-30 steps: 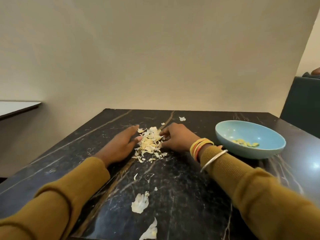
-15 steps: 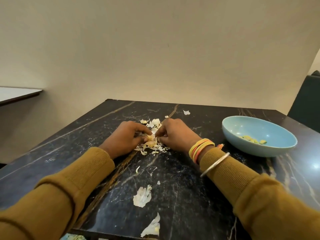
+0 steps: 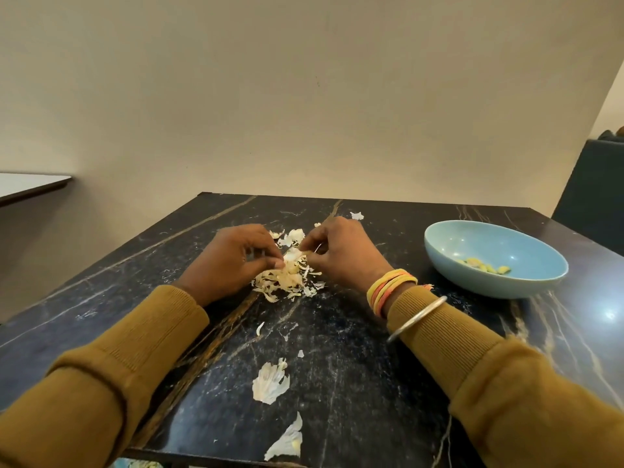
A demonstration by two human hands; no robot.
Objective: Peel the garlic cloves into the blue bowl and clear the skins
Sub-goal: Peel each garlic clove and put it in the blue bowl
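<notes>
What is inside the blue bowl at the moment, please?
A small cluster of peeled garlic cloves lies inside the blue bowl, toward its near side. The near rim hides the inner wall just below it.

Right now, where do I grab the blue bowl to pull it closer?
Take the bowl by its left rim, from the left, with the right hand once it drops the skin. It is shallow with flared sides, so thumb over and fingers under should hold; the cloves lie nearer the front.
</notes>
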